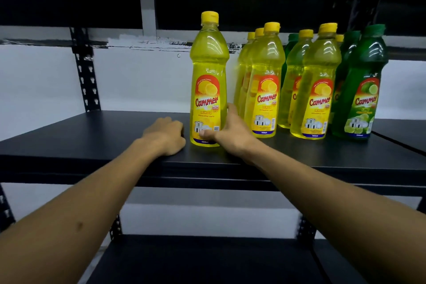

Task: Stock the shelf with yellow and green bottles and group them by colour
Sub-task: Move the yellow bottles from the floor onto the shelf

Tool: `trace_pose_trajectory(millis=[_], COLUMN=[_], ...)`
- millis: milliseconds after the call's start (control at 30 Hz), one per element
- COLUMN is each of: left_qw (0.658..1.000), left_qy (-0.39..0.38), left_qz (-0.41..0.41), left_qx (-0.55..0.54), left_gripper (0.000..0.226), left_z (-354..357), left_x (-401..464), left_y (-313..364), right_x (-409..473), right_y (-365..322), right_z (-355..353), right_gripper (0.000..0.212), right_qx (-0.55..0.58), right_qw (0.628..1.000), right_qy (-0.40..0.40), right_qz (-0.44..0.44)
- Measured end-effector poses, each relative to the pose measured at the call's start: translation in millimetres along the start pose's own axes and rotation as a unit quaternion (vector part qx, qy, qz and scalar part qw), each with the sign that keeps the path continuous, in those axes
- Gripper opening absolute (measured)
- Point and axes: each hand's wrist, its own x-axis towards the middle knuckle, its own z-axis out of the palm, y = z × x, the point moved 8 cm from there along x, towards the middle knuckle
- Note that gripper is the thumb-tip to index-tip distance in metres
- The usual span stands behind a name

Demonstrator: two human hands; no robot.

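Observation:
A yellow lemon bottle point(208, 80) stands upright on the black shelf point(92, 136), apart from the others. My right hand point(230, 131) grips its lower part, thumb across the label and fingers round its right side. My left hand point(167, 135) rests on the shelf just left of the bottle, fingers curled under, holding nothing. To the right stand several more yellow bottles point(265, 80), in rows running back. A green lime bottle point(362, 83) stands at the far right with other green ones behind it, and one green bottle point(291, 46) shows behind the yellow ones.
A black perforated upright point(85, 71) rises at the back left of the shelf, before a white wall. A lower black shelf point(207, 260) lies beneath my arms. A second shelf board point(401, 131) adjoins on the right.

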Motion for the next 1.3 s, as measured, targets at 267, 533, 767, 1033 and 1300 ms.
trace_pose_trajectory(millis=[267,533,767,1033,1300], left_qw=[0.998,0.997,0.999,0.999,0.998], left_qy=[0.026,0.002,-0.020,-0.014,-0.006], left_qz=[0.035,0.042,0.030,0.041,0.045], left_qx=[-0.047,-0.057,-0.036,-0.032,-0.035], left_gripper=[0.028,0.027,0.034,0.034,0.034], left_z=[5.5,17.9,28.2,31.5,30.5], left_x=[37.4,77.0,99.8,105.0,103.4], left_y=[-4.2,-11.1,-17.2,-14.9,-14.8], right_x=[62.4,123.8,157.7,172.2,180.5], right_y=[22.8,50.0,62.7,68.5,70.7], right_z=[8.9,13.7,15.3,18.3,20.2], right_gripper=[0.071,0.074,0.069,0.071,0.070], right_qx=[0.030,0.059,0.042,0.057,0.050], right_qw=[0.999,0.997,0.995,0.994,0.994], right_qy=[0.043,0.046,0.076,0.077,0.076], right_qz=[-0.001,0.029,0.053,0.055,0.057])
